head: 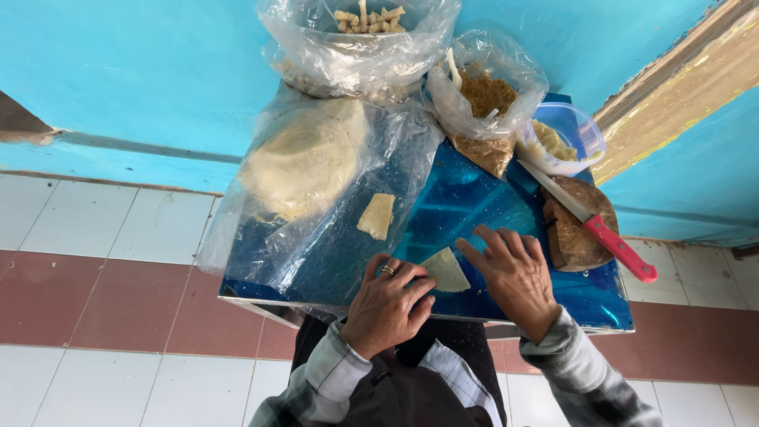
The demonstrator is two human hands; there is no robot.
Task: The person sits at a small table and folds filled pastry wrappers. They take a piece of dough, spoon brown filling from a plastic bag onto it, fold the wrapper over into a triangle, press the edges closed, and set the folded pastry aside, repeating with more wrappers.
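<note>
Your left hand point(387, 304) and right hand point(512, 273), fingers flat, press one dough wrapper point(445, 270); another wrapper point(376, 215) waits at 11 o'clock, dough mound point(304, 158) mostly unused.

Bright blue wall point(150, 71) behind. White and dark red floor tiles point(103, 261) below. Small shiny blue table point(601, 304) (daylight).

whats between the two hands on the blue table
In the head view, a thin pale triangular piece of dough lies between the left hand and right hand; both touch it on the blue table.
</note>
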